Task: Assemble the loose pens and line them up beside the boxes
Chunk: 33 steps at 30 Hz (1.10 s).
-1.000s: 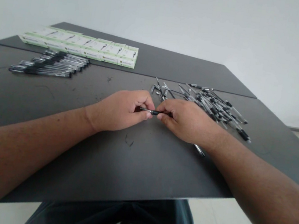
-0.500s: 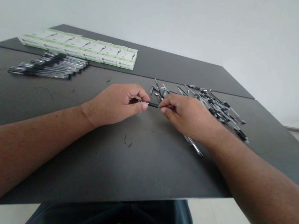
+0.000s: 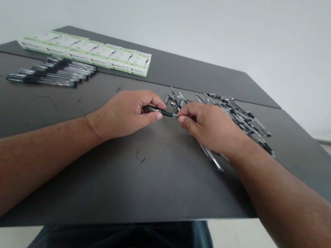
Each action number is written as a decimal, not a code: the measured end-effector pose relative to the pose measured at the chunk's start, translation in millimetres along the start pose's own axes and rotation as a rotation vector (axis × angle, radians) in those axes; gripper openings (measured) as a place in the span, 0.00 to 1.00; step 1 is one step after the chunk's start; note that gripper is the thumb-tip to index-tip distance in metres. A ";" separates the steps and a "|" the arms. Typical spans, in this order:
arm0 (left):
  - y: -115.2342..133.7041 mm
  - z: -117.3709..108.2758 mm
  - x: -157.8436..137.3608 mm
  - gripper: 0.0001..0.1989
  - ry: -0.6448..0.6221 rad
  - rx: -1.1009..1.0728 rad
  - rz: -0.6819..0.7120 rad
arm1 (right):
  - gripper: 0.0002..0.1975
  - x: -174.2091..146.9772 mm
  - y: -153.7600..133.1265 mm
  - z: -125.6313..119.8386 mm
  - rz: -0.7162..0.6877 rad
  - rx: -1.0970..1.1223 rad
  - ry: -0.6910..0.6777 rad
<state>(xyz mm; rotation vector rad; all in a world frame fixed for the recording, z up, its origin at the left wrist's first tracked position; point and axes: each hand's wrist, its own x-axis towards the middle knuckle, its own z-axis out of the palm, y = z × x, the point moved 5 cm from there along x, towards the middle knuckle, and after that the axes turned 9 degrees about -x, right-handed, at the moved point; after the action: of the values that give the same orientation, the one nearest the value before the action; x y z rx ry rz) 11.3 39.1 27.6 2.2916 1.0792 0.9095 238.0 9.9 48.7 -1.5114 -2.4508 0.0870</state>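
A pen [image 3: 168,113] with a black grip lies level between my two hands, above the middle of the table. My left hand [image 3: 134,111] is closed around its left part, thumb and forefinger pinching the barrel. At the pen's right end, the fingertips of my right hand [image 3: 207,123] pinch the tip; whether they hold a separate small part there is hidden. Just behind the right hand lie small clear and metallic pen parts [image 3: 173,99]. Beyond it spreads a loose heap of clear pens with black grips [image 3: 247,125], some partly covered by the hand.
On the left, several pens [image 3: 56,71] lie side by side in a row. Behind them stands a line of white and green boxes [image 3: 101,54] printed with a pen picture. The dark table [image 3: 107,185] has a seam across its far part, and a pale wall rises behind.
My left hand has shifted slightly, and more of the pen's dark left part shows between its fingers. Both hands keep their pinch on the pen. The view has moved slightly.
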 end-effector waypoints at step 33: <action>7.0 1.6 -0.1 0.20 -0.108 0.044 -0.016 | 0.09 0.0 -3.3 -0.5 -0.023 0.084 -0.015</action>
<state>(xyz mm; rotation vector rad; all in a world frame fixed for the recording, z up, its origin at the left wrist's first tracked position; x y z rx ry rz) 15.9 34.7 30.9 2.3358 1.0797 0.7536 235.3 8.4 49.8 -1.4522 -2.4427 0.1949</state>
